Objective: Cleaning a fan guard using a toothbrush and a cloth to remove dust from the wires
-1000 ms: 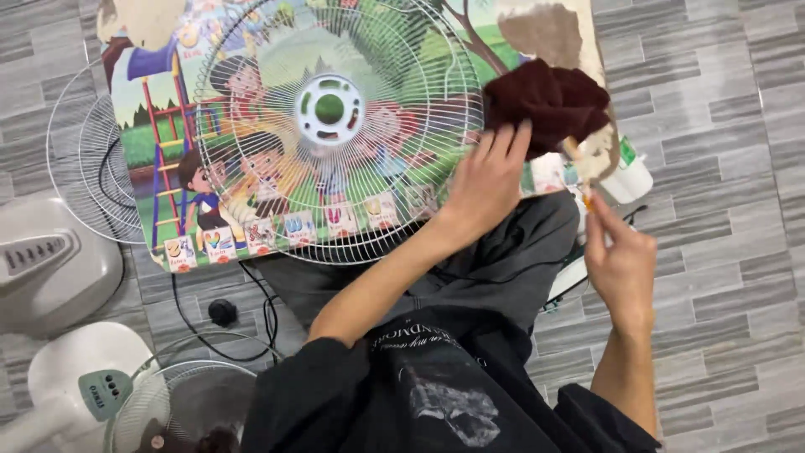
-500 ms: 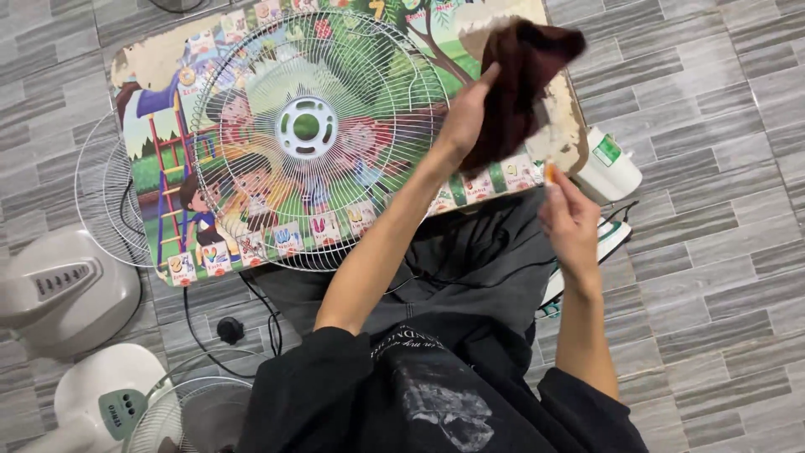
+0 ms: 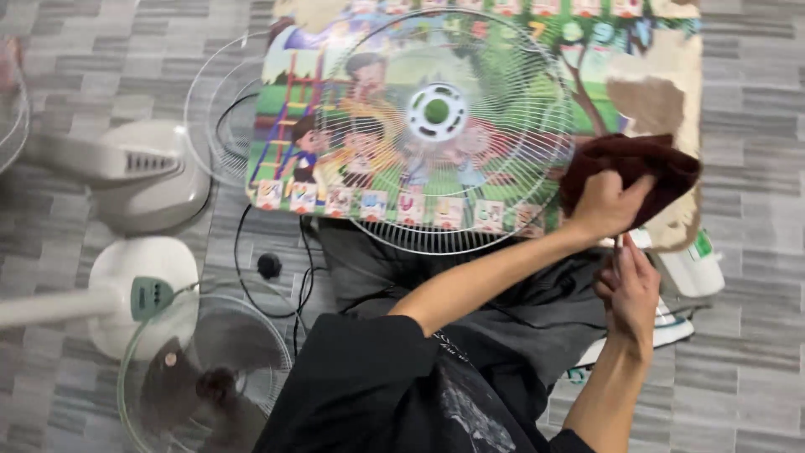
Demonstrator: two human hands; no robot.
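Head view looked down at a seated person in a black top. The left hand (image 3: pixel 605 204) had its grip clenched on a dark red cloth (image 3: pixel 646 164), which lay bunched at the right edge of a white wire fan guard (image 3: pixel 444 130), touching its rim. The guard rested flat on a low worktop (image 3: pixel 671 75) with a colourful cartoon picture on its surface, worn bare at the right corner. The right hand (image 3: pixel 631 289) hovered just below the cloth, fingers curled; whether it grasped anything could not be told through the blur. A white plastic fan part (image 3: pixel 692 268) sat just beside that hand on the grey tiled floor (image 3: pixel 755 352). To the left stood a white fan base (image 3: pixel 142 294), another fan body (image 3: pixel 142 172), a second guard (image 3: pixel 205 369) and a black cord (image 3: pixel 268 267).
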